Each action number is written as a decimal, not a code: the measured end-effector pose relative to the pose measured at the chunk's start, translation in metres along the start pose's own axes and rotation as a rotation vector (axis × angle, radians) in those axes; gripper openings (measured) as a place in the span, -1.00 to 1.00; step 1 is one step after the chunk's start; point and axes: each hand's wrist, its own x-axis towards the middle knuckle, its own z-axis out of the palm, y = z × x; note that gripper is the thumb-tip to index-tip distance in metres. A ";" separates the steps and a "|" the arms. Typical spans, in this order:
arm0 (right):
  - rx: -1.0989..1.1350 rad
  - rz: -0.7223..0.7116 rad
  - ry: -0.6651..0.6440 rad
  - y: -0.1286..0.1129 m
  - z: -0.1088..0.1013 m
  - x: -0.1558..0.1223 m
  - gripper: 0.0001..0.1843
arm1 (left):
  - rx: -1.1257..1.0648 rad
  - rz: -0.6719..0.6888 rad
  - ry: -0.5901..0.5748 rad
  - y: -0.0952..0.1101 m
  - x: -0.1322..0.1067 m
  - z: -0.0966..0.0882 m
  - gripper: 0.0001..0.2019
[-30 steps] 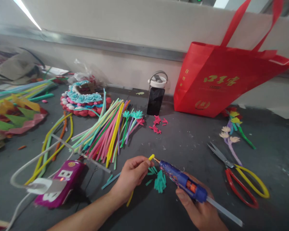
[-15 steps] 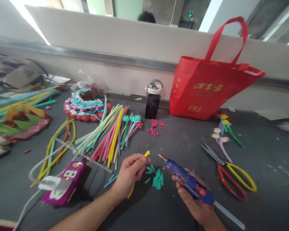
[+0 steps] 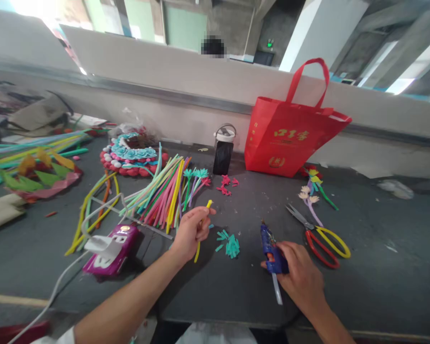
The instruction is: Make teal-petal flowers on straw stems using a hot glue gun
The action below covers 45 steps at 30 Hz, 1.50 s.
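Note:
A yellow stem, like a thick pipe cleaner, is pinched upright in my left hand, its tip showing above the thumb. My right hand is wrapped round a blue hot glue gun, whose nozzle points away from me and whose clear glue stick pokes out of the back. Between the hands lies a small pile of short teal pieces. Pink cut pieces rest further back. Scissors with a red and a yellow handle lie right of the glue gun.
A bundle of coloured stems lies left of centre, teal flowers at its right. Behind stand a dark bottle and a red bag. A purple power strip with a white cable sits at left. Finished flowers lie at right.
My right hand has turned the glue gun from pointing left to pointing forward, away from the yellow stem. The glue thread between them no longer shows. The view has shifted.

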 end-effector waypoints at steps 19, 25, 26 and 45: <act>0.253 -0.116 -0.453 0.006 -0.016 0.016 -0.68 | -0.010 0.003 -0.040 0.001 0.002 -0.004 -0.77; 0.295 -0.054 -0.255 -0.007 -0.021 0.044 -0.84 | -0.016 -0.016 -0.114 0.000 -0.002 -0.001 -0.78; 0.307 -0.030 -0.240 -0.014 -0.018 0.053 -0.84 | -0.015 -0.017 -0.121 0.000 -0.003 -0.001 -0.78; 0.306 0.064 -0.471 -0.075 0.037 0.110 -0.87 | 0.078 -0.009 -0.083 0.001 -0.005 0.002 -0.76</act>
